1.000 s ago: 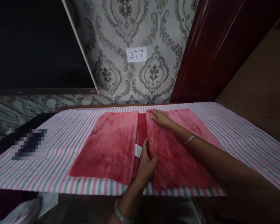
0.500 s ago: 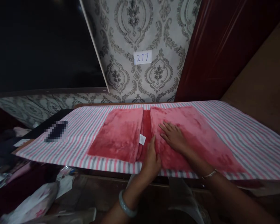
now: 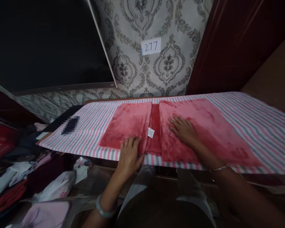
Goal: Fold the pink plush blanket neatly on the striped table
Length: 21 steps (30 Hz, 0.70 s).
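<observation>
Our left hand [image 3: 129, 155] has shifted leftward, off the inner edge of the right flap and onto the near corner of the left flap of the red fleece cloth [image 3: 211, 126]. It now rests there flat, fingers spread, gripping nothing. Our right hand [image 3: 184, 130] has barely moved and lies palm down on the right flap, its grip open as well. We see the cloth spread across the striped sheet [image 3: 263, 120] on the counter, both side flaps folded in toward the middle, with a narrow darker strip showing between them and a small white tag [image 3: 151, 132] at the inner edge of the left flap. With one palm on each flap, we judge that we are pressing and smoothing both panels, the folds already laid.
</observation>
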Each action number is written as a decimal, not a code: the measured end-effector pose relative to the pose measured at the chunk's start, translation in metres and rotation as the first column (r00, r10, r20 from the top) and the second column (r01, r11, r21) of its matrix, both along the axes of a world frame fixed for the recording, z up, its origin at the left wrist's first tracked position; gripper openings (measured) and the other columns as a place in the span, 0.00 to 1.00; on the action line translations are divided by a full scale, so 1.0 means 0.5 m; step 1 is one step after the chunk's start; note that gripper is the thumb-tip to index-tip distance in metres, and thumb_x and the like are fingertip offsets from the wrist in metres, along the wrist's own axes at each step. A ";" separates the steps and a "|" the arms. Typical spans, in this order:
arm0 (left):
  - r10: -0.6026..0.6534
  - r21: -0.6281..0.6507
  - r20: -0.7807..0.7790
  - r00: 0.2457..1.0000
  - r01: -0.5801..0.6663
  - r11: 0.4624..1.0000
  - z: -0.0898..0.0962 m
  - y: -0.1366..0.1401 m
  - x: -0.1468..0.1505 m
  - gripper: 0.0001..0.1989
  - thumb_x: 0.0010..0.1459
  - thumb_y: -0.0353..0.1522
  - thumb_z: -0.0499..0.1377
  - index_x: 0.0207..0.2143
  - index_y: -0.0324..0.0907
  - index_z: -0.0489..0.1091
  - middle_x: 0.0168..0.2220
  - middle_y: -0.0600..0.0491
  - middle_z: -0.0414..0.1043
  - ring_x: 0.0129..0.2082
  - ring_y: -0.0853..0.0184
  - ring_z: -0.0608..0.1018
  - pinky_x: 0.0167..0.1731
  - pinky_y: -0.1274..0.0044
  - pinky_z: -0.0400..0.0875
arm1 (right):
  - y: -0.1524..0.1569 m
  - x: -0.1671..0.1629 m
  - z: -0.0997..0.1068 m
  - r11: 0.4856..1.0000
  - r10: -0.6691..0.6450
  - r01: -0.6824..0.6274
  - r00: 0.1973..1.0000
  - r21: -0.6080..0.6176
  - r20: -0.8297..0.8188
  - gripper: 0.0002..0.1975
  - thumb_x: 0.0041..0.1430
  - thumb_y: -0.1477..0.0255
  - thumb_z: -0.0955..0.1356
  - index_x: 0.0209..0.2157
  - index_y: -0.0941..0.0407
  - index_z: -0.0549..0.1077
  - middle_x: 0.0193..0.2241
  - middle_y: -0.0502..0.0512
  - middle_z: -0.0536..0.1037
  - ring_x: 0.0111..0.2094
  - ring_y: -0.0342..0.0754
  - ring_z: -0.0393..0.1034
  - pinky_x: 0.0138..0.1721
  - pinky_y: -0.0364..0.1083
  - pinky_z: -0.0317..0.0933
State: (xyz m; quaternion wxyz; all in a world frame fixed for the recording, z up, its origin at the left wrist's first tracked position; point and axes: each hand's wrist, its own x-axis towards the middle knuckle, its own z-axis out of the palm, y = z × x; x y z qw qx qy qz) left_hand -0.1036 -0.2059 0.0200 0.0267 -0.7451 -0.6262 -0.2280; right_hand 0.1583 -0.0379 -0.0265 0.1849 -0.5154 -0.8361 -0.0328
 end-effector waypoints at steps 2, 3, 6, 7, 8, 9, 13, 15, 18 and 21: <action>-0.072 0.009 -0.061 0.996 0.073 0.997 -0.019 0.000 -0.009 0.28 0.56 0.30 0.61 0.60 0.38 0.63 0.59 0.37 0.66 0.58 0.47 0.69 0.54 0.53 0.65 | 0.000 0.001 -0.001 1.000 0.003 -0.003 1.000 0.019 0.008 0.26 0.70 0.60 0.55 0.65 0.51 0.64 0.67 0.59 0.62 0.66 0.61 0.56 0.63 0.63 0.50; -0.109 0.020 -0.064 0.992 0.111 0.994 -0.026 0.000 -0.013 0.28 0.57 0.28 0.59 0.60 0.38 0.63 0.59 0.37 0.66 0.58 0.48 0.70 0.55 0.54 0.65 | 0.000 0.002 -0.002 1.000 0.004 -0.004 1.000 0.023 0.011 0.26 0.70 0.60 0.55 0.65 0.51 0.64 0.67 0.59 0.62 0.66 0.61 0.56 0.63 0.63 0.50; -0.192 0.041 0.007 0.981 0.191 0.981 -0.032 0.002 -0.032 0.23 0.60 0.24 0.53 0.58 0.38 0.67 0.56 0.40 0.71 0.56 0.53 0.73 0.54 0.58 0.68 | 0.001 0.003 -0.003 1.000 0.005 -0.005 1.000 0.025 0.013 0.26 0.70 0.59 0.55 0.64 0.51 0.64 0.67 0.59 0.62 0.66 0.61 0.56 0.63 0.62 0.51; -0.209 0.043 0.047 0.977 0.207 0.977 -0.027 0.004 -0.039 0.21 0.62 0.25 0.51 0.56 0.39 0.69 0.54 0.41 0.73 0.54 0.55 0.74 0.54 0.59 0.69 | 0.001 0.004 -0.004 1.000 0.006 -0.006 1.000 0.024 0.010 0.26 0.70 0.59 0.55 0.64 0.51 0.64 0.67 0.59 0.63 0.66 0.61 0.56 0.63 0.62 0.51; -0.227 0.042 0.091 0.970 0.224 0.974 -0.017 0.008 -0.046 0.19 0.64 0.26 0.50 0.55 0.40 0.71 0.53 0.43 0.75 0.53 0.56 0.76 0.53 0.61 0.70 | 0.002 0.004 -0.004 1.000 0.006 -0.007 1.000 0.023 0.006 0.26 0.70 0.59 0.55 0.64 0.50 0.64 0.67 0.58 0.63 0.66 0.60 0.56 0.63 0.62 0.50; -0.246 0.039 0.139 0.959 0.242 0.969 -0.003 0.012 -0.052 0.17 0.65 0.27 0.50 0.53 0.41 0.72 0.51 0.44 0.76 0.52 0.57 0.76 0.52 0.62 0.71 | 0.002 0.004 -0.004 1.000 0.006 -0.007 1.000 0.020 0.003 0.26 0.70 0.59 0.55 0.64 0.50 0.64 0.67 0.58 0.63 0.66 0.60 0.56 0.63 0.63 0.50; -0.164 0.276 0.371 0.914 0.060 0.959 0.058 0.044 -0.050 0.16 0.69 0.31 0.49 0.47 0.42 0.76 0.43 0.48 0.79 0.45 0.62 0.79 0.46 0.69 0.74 | 0.001 0.004 -0.002 1.000 0.008 -0.008 1.000 0.001 0.001 0.26 0.71 0.59 0.55 0.64 0.51 0.64 0.67 0.59 0.62 0.66 0.61 0.56 0.64 0.63 0.49; -0.081 0.491 0.423 0.902 -0.154 0.857 0.063 0.060 -0.037 0.16 0.69 0.30 0.48 0.48 0.41 0.75 0.43 0.48 0.79 0.45 0.62 0.79 0.46 0.69 0.73 | 0.001 0.004 0.000 1.000 0.010 -0.010 1.000 -0.002 0.000 0.26 0.71 0.59 0.55 0.65 0.51 0.64 0.67 0.59 0.62 0.66 0.60 0.56 0.63 0.62 0.49; -0.138 0.592 0.178 0.974 0.006 0.806 0.020 0.071 -0.014 0.16 0.66 0.27 0.50 0.48 0.40 0.75 0.44 0.46 0.78 0.46 0.59 0.78 0.46 0.66 0.73 | 0.000 0.003 0.001 1.000 0.002 -0.002 1.000 -0.004 -0.005 0.26 0.70 0.59 0.56 0.64 0.50 0.64 0.67 0.58 0.63 0.66 0.60 0.56 0.63 0.62 0.50; -0.222 0.405 -0.053 0.974 0.224 0.887 -0.043 0.064 -0.006 0.17 0.62 0.24 0.50 0.46 0.40 0.76 0.42 0.44 0.79 0.43 0.58 0.78 0.43 0.65 0.75 | 0.000 0.002 -0.001 1.000 -0.001 0.001 1.000 0.006 -0.009 0.25 0.70 0.60 0.56 0.64 0.50 0.65 0.66 0.58 0.63 0.66 0.60 0.56 0.63 0.62 0.50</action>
